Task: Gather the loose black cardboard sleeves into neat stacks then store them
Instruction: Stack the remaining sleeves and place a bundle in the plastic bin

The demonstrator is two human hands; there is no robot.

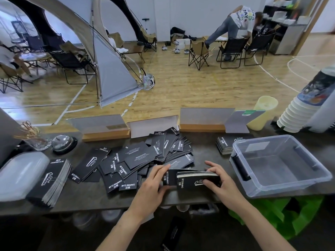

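Nearest, below the desk (94, 196) edge, spots one stray sleeve (174, 230) off the work surface altogether: easy to overlook and leave unstored. At the near edge, curls the right grip (223, 180) round a part-squared stack (197, 175) and pinches a single sleeve (169, 177) in the left grip (152, 186), butted against the stack's left end. Risks a fan-out here, probably: with too light a squeeze while feeding the sleeve in, could shear the slick cards sideways and send some over the edge. Could also seat the newcomer skewed or back to front, spoiling the neatness. Just behind, faces the loose pile (145, 160), overlapped every which way; likely drags neighbours along with any one pulled. Right of the grips, finds the clear bin (282, 185) open and close to the desk edge, so might knock it with a careless drop. Farther off, a slanting stack (52, 182) at left, prone to slump, and a squared stack (223, 146) behind the bin.
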